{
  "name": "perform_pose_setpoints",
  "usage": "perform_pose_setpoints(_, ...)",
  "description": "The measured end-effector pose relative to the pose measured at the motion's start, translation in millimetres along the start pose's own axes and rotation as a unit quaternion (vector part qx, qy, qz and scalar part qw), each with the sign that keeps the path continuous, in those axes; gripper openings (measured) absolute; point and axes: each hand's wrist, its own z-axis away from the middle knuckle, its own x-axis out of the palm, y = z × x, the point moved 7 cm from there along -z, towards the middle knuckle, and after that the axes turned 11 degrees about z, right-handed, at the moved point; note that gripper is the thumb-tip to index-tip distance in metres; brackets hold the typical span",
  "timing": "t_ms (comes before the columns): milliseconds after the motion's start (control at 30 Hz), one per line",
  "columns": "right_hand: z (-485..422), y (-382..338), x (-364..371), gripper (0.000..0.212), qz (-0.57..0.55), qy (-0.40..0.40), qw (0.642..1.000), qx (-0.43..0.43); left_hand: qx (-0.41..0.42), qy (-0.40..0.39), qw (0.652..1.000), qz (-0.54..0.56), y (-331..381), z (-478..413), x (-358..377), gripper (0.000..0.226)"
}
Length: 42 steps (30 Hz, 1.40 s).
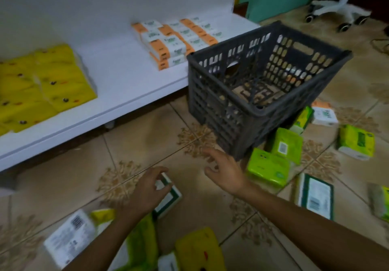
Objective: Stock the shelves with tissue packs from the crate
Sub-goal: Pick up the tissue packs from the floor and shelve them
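Fingers (156, 170) of left hand (147, 188) arched over green-bordered pack (171, 195) on the floor; I can't tell if they grip. Right hand (227, 171) spread, empty, nearer crate (219, 110). Pack sits directly beneath left fingers, long axis seemingly along that forearm. Shelf (126, 81) beyond, up-left.

Both forearms reach forward, left hand (150, 184) half-curled, right hand (226, 170) spread

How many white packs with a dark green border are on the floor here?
2. One pack lies under the left hand; the other pack lies farther right, beside a lime-green pack. The arms may hide more.
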Motion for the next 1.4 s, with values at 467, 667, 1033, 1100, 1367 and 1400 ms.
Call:
perform_pose_setpoints(467, 28.5, 3.0, 152.6, 0.053, -0.299, -0.217, 0.878, 0.306, -0.216, 0.004, 0.974, -0.071, -85.5, -22.1, 14.1, 0.072)
perform_pose_setpoints(667, 22.8, 3.7, 152.8, 0.038, -0.369, -0.166, 0.851, 0.335, -0.167, 0.07, 0.983, -0.003, -58.2, -22.1, 18.7, 0.06)
perform_pose_setpoints(1033, 23.5, 47.0, 96.1, 0.019, -0.388, 0.065, 0.862, 0.32, -0.215, 0.035, 0.964, 0.153, -32.8, -7.8, 42.3, 0.043)
perform_pose_setpoints(1100, 31.2, 56.0, 102.3, 0.008, -0.374, 0.077, 0.865, 0.324, -0.213, 0.028, 0.966, 0.146, -39.6, -5.5, 44.8, 0.051)
perform_pose_setpoints(1367, 44.5, 50.6, 129.3, 0.07, -0.308, -0.015, 0.922, 0.235, -0.171, -0.008, 0.973, 0.155, -48.6, 11.4, 65.3, 0.061)
perform_pose_setpoints(1400, 38.3, 45.1, 124.4, 0.076, -0.31, -0.006, 0.927, 0.212, -0.137, 0.016, 0.972, 0.188, -40.6, 10.0, 59.4, 0.067)
